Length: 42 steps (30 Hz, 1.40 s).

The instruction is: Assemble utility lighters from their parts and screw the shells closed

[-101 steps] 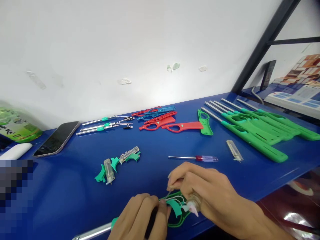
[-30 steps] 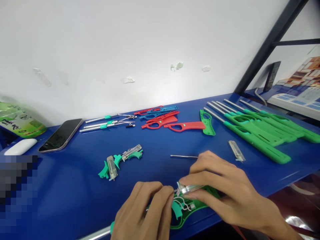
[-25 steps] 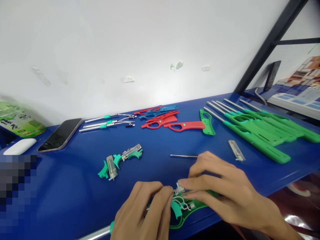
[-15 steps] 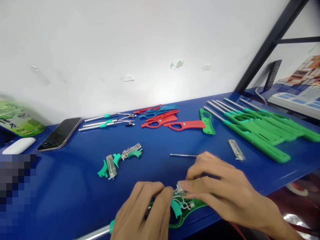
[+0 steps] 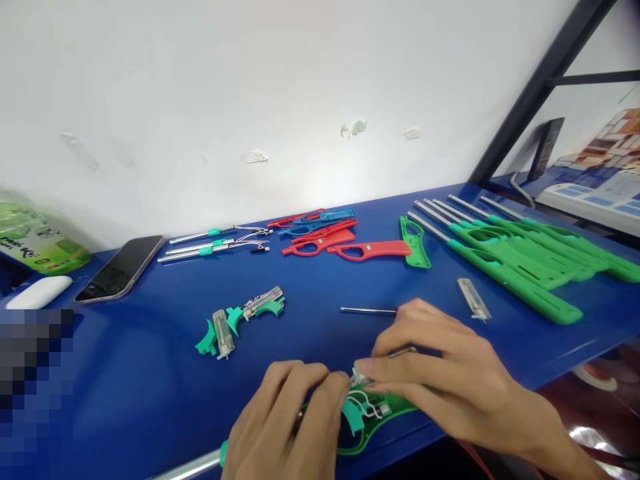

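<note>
Near the table's front edge lies an open green lighter shell (image 5: 367, 437) with a teal trigger (image 5: 353, 417) and white wires inside. A metal tube (image 5: 193, 467) sticks out from it to the left. My left hand (image 5: 293, 420) is closed over the shell's left part, its fingertips beside the trigger. My right hand (image 5: 440, 373) pinches a clear lighter tank (image 5: 361, 375) above the shell; much of the tank is hidden by the fingers. Behind my right hand lies a screwdriver shaft (image 5: 367, 311).
Finished-looking green lighters (image 5: 520, 287) lie at the right, near a loose tank (image 5: 473, 300). Red shells (image 5: 375, 251), metal tubes (image 5: 187, 253), teal triggers (image 5: 206, 340), a phone (image 5: 120, 268) and a green pack (image 5: 45, 240) lie further back or left.
My right hand has shifted very slightly, and a little more of the tank's far end shows under its fingers. My left hand is almost unmoved.
</note>
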Each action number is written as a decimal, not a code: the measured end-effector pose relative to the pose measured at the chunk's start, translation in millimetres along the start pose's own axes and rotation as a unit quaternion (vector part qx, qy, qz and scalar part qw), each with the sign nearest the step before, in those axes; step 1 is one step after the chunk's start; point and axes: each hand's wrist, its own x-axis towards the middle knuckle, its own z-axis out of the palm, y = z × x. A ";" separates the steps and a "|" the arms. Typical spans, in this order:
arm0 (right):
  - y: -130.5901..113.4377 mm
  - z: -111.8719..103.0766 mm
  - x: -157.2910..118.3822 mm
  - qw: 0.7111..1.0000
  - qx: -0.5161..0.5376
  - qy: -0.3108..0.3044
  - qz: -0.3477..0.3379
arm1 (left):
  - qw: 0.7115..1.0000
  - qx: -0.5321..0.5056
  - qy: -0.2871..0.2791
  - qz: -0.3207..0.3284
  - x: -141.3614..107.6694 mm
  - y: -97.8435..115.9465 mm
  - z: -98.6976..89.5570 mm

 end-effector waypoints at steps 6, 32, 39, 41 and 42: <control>2.0 -2.6 0.4 1.000 0.012 0.007 0.000 | 0.998 -0.047 -0.017 -0.043 10.9 -0.8 -3.7; 3.0 2.2 -6.8 0.999 0.040 0.010 -0.023 | 0.999 -0.034 0.023 -0.006 18.4 9.3 -1.3; 3.2 1.5 -7.1 0.999 0.047 0.004 -0.026 | 0.999 -0.008 0.030 0.006 14.6 10.3 0.8; 3.0 1.3 -6.9 0.999 0.047 0.002 -0.024 | 1.000 -0.012 0.024 0.006 11.8 10.1 0.7; 2.8 1.3 -6.8 0.999 0.049 0.000 -0.024 | 1.000 -0.012 0.022 0.006 10.1 9.7 0.7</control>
